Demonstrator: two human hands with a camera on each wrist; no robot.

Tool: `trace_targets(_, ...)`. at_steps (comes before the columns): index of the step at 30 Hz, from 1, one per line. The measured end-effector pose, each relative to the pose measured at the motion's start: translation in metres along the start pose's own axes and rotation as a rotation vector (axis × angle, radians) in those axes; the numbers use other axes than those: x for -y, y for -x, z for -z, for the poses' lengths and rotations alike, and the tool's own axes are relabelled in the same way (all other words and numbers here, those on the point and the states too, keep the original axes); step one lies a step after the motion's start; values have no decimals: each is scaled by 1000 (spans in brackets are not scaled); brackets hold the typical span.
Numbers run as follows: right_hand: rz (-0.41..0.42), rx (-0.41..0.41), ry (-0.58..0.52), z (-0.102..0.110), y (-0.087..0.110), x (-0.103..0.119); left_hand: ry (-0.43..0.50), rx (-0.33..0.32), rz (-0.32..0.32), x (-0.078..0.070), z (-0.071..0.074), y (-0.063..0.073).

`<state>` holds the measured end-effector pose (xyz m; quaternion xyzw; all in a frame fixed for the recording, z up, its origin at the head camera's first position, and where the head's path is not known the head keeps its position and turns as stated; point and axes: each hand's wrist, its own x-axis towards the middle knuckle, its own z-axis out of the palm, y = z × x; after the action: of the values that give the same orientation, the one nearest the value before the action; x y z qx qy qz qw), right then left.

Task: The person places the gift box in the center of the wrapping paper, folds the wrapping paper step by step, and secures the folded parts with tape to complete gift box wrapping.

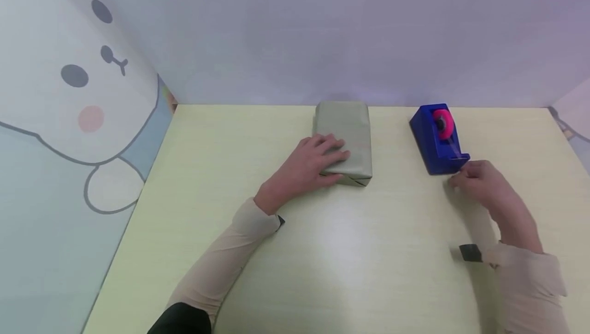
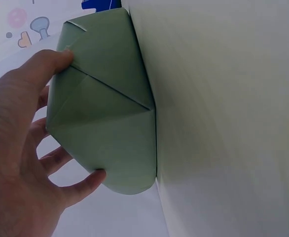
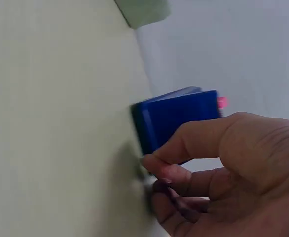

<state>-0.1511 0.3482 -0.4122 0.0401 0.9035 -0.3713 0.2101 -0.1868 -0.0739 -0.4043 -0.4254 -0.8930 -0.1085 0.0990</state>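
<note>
A box wrapped in grey-green paper [image 1: 345,124] lies on the table against the back wall. My left hand [image 1: 306,165] rests on it, fingers spread over the top and thumb at the near end. Folded paper flaps of the wrapped box [image 2: 105,98] show beside that thumb in the left wrist view. To the right stands a blue tape dispenser [image 1: 430,144] with a pink-cored tape roll [image 1: 443,124]. At its cutter end, my right hand [image 1: 484,185] pinches the clear tape between thumb and forefinger; the tape itself is hard to see there.
The pale table [image 1: 230,160] meets a plain light wall [image 1: 276,37] at the back. A wall with a cartoon animal face [image 1: 92,93] stands at the left. A dark strap piece [image 1: 470,253] sticks out from the right sleeve.
</note>
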Motion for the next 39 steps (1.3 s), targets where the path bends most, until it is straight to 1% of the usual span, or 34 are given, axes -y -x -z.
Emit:
trace_targets(3, -20, 63, 33, 5, 4, -5, -4, 1, 0, -1, 0, 0)
trace_targets(6, -13, 130, 73, 12, 12, -6, 3, 0, -1, -1, 0, -1)
trace_targets(7, 1, 138, 88, 13, 14, -5, 5, -1, -2, -1, 0, -1)
trace_targets(9, 60, 128, 108, 12, 19, -1, 11, -2, -1, -2, 0, -1)
trace_targets(11, 125, 115, 99, 7, 24, 7, 16, 1, 4, -1, 1, 0)
trace_targets(14, 243, 86, 98, -3, 30, 28, 19, 12, 14, 0, 1, 0)
trace_targets(18, 407, 53, 103, -25, 35, 63, 21, 25, 25, 0, 0, 1)
trace_targets(21, 532, 26, 110, -42, 39, 86, 24, 22, 26, -1, 0, 0)
trace_targets(25, 691, 0, 114, -61, 43, 106, 30, 17, 23, -2, 1, 0)
trace_targets(28, 774, -3, 125, -73, 44, 116, 33, 22, 23, -3, 2, -1)
trace_targets(30, 794, 10, 137, -79, 45, 121, 33, 24, 24, -3, 2, -1)
trace_targets(32, 798, 28, 157, -84, 46, 126, 30, 26, 25, -2, 1, -1)
trace_targets(36, 766, 75, 189, -91, 46, 130, 29, 22, 24, -1, 0, 0)
trace_targets(39, 742, 95, 181, -98, 43, 131, 37, 17, 24, -1, 0, 0)
